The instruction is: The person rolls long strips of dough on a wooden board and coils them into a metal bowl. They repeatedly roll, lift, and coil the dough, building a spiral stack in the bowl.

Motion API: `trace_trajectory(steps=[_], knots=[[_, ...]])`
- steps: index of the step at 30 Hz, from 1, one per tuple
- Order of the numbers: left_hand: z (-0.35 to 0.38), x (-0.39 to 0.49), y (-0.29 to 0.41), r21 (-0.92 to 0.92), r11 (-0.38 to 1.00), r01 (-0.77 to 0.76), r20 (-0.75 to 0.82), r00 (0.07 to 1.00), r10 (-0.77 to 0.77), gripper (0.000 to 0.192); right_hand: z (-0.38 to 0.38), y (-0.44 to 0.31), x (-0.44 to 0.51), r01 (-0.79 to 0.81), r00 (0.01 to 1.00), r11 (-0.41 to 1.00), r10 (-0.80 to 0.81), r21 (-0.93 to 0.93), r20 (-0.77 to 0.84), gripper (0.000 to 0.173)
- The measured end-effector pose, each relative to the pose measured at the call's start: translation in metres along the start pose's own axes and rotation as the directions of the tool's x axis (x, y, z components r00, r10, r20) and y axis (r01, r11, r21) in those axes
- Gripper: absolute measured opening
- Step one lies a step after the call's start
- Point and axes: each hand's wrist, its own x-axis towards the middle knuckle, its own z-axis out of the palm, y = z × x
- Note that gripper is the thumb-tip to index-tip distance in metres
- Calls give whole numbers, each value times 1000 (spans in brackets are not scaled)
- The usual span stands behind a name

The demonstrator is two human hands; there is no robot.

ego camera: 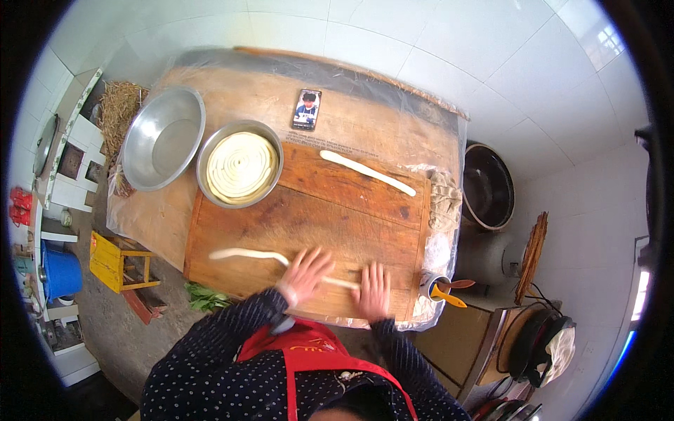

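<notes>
A long thin rope of dough lies along the near part of a wooden board. My left hand rests flat over its middle with the fingers apart, slightly blurred. At the rope's right end, my right hand presses down with the palm on the board. Neither hand grips the dough. A second, thicker dough strip lies slanted near the board's far right. At the board's far left corner, a round metal pan holds dough wound in a flat spiral.
A wide metal basin stands left of the pan. Behind the board lies a phone with a lit screen. A cup with utensils and a crumpled cloth sit along the right edge. A yellow stool stands on the floor at left.
</notes>
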Motion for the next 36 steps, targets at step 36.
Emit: trace_trajectory(steps=[36], knots=[[4,-15,31,-219,974,-57,87,993,78,81,-7,-19,-25,-81,980,993,95,-83,176,66]])
